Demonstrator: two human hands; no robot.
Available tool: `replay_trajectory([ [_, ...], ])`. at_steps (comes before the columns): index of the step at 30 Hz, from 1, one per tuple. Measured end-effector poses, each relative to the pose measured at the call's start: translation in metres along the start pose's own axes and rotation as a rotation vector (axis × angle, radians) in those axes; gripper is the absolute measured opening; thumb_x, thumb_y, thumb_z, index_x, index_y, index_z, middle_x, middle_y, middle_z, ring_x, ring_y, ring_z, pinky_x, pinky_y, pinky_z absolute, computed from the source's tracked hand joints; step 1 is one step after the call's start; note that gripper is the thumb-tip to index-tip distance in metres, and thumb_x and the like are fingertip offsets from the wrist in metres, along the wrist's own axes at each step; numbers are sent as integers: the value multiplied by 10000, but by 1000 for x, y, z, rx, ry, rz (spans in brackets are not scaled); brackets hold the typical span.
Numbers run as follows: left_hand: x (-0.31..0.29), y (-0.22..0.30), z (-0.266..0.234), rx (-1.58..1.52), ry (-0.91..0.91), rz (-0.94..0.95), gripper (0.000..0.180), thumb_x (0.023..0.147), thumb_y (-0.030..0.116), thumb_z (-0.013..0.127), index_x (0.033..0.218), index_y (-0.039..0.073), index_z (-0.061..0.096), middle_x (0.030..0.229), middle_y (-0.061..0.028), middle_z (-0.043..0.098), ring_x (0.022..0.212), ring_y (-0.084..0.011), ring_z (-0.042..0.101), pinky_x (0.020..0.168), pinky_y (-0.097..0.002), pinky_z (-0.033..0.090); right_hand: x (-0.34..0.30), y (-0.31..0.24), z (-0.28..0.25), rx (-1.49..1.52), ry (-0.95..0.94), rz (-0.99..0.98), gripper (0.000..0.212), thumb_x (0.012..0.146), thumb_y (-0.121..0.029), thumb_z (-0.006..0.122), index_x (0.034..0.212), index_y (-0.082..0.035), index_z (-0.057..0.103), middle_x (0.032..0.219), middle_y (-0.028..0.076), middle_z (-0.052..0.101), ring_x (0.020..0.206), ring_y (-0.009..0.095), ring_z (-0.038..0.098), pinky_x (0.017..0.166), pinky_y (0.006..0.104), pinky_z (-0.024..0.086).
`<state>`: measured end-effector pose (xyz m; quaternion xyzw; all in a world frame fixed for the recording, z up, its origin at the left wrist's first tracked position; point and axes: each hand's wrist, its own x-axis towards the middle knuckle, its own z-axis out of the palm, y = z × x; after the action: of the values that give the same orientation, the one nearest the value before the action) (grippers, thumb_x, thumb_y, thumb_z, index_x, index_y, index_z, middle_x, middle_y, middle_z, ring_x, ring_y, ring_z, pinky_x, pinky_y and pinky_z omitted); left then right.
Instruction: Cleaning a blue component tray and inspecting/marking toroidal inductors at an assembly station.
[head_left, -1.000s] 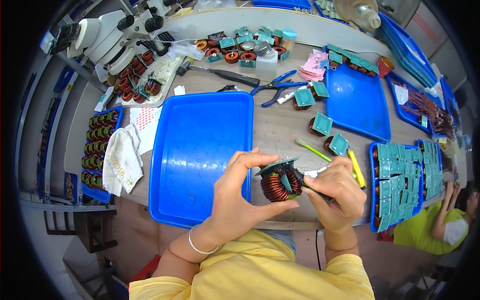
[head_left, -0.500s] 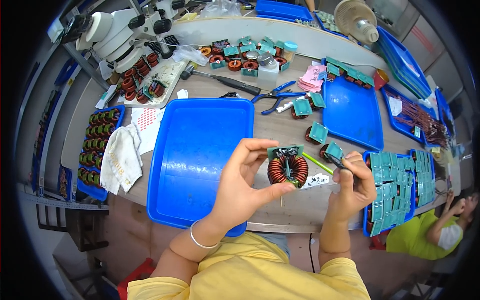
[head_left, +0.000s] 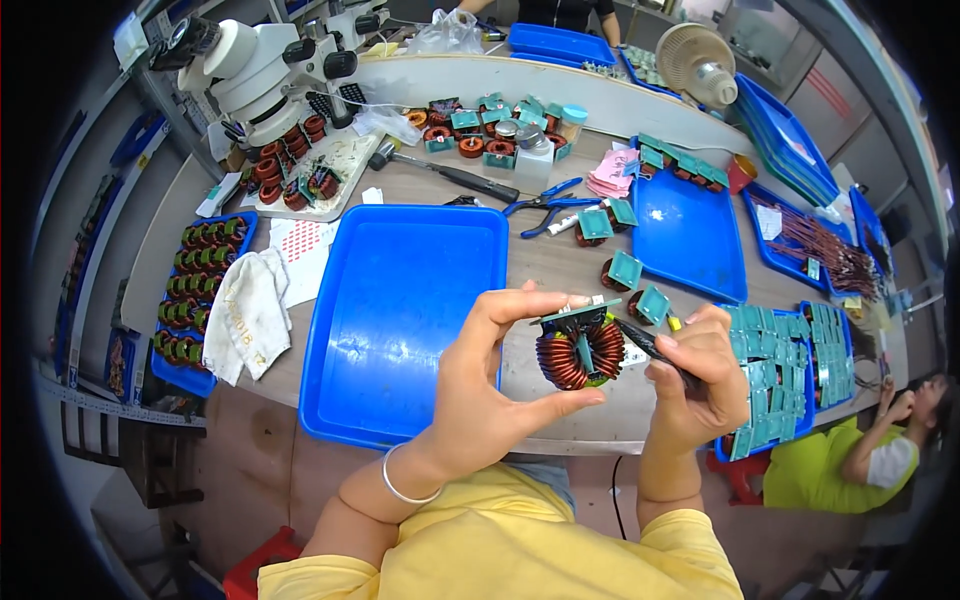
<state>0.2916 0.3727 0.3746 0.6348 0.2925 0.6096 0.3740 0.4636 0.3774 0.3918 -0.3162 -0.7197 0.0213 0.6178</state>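
My left hand (head_left: 500,375) grips a copper-wound toroidal coil (head_left: 566,358) by its upper and lower edges, between fingers and thumb. A green circuit board (head_left: 580,312) sits across its top, with black material beneath. My right hand (head_left: 705,370) pinches a slender dark tool (head_left: 645,342), its tapered tip close to the coil's right side; whether it touches, I cannot tell. Behind the tool, a small yellow-green piece (head_left: 675,324) shows by my fingers. Just beyond my hands, more board-topped coils stand on the table, among them one coil (head_left: 652,305) and another (head_left: 622,271).
A large blue tray (head_left: 400,300) lies left of my hands; another blue tray (head_left: 690,235) sits back right. Trays packed with coils (head_left: 770,370) stand at right. Pliers (head_left: 548,203), a hammer (head_left: 450,175), a white cloth (head_left: 245,320) and a microscope (head_left: 260,80) surround the workspace. A person (head_left: 850,455) sits at far right.
The coil has tilted, so its board now shows nearly edge-on. A dark tapered tip points at the coil where a bright green stick showed before. The view has shifted slightly.
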Motion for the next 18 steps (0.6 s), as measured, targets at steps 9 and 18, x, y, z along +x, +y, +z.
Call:
replay_trajectory([
  [9,-9,18,-9,146,-38,122,677,558,110,843,1103,34,447,1078,-125,581,1052,-220,531,1025,-420,277,7,-24,-4,-39,-95,-98,228,641,-14,740,834,-56,626,643,12,561,588,156,525,638,305,381],
  [18,-14,21,-12,137,-21,116,672,579,107,835,1119,20,444,1084,-113,557,1040,-201,516,1003,-375,317,9,-36,-3,45,-166,-129,234,637,-69,757,833,-58,630,641,-1,564,588,157,523,644,314,383],
])
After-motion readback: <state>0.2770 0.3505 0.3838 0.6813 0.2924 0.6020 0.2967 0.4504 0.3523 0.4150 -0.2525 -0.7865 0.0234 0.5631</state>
